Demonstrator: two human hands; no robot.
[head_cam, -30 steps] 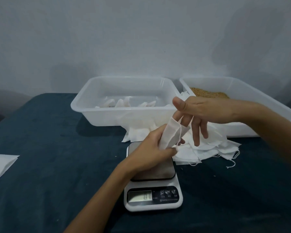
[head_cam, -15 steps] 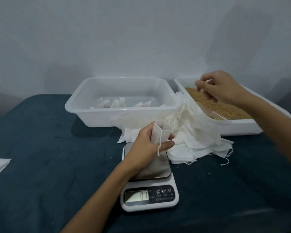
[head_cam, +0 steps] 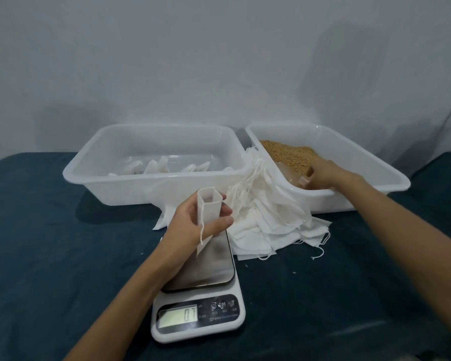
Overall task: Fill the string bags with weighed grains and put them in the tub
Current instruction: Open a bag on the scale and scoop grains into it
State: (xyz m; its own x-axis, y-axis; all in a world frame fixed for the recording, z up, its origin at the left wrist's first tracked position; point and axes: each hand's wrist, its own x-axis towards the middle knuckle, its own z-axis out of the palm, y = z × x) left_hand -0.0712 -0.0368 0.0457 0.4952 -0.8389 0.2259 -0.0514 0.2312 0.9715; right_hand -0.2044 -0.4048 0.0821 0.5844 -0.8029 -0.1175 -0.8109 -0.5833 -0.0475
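Observation:
My left hand (head_cam: pixel 193 225) holds a small white string bag (head_cam: pixel 208 207) upright with its mouth spread open, just above the steel plate of the kitchen scale (head_cam: pixel 208 272). My right hand (head_cam: pixel 323 175) reaches into the right tub (head_cam: pixel 375 175) and grips a clear plastic scoop (head_cam: pixel 293 175) dug into the brown grains (head_cam: pixel 287 152). The left tub (head_cam: pixel 151 183) holds several filled white bags (head_cam: pixel 156 166). A heap of empty string bags (head_cam: pixel 268 220) lies between the tubs and the scale.
The scale's display (head_cam: pixel 179 316) reads 0.1. Everything stands on a dark teal cloth (head_cam: pixel 50 256) covering the table. A grey wall rises right behind both tubs. Loose strings trail from the bag heap toward the right.
My right hand left the bag, rose over the right tub, then dropped into the grains with the scoop. The left hand kept the bag and turned its mouth upward.

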